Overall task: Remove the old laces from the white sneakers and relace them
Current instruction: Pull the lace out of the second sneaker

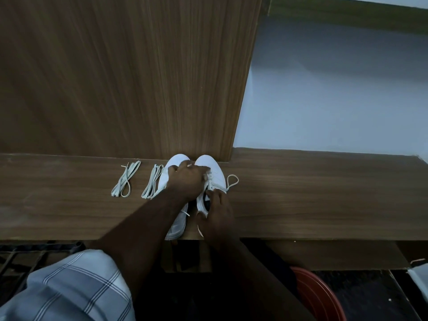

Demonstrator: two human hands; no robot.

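Two white sneakers stand side by side on the wooden shelf, toes to the wall: the left sneaker [177, 162] and the right sneaker [212, 166]. My left hand [185, 180] reaches across both shoes and pinches the lace at the right sneaker's eyelets. My right hand [216, 216] grips the right sneaker's collar near the heel. A loop of that shoe's lace [232, 180] hangs out to its right. Two folded bundles of white laces lie to the left: the far bundle [126, 179] and the near bundle [152, 181].
The wooden shelf [312, 195] runs across the view, backed by a tall wood panel [127, 72] and a pale wall at right. Below the shelf edge sit a red bowl [317, 297] and a dark metal rack [25, 258]. My checked sleeve fills the lower left.
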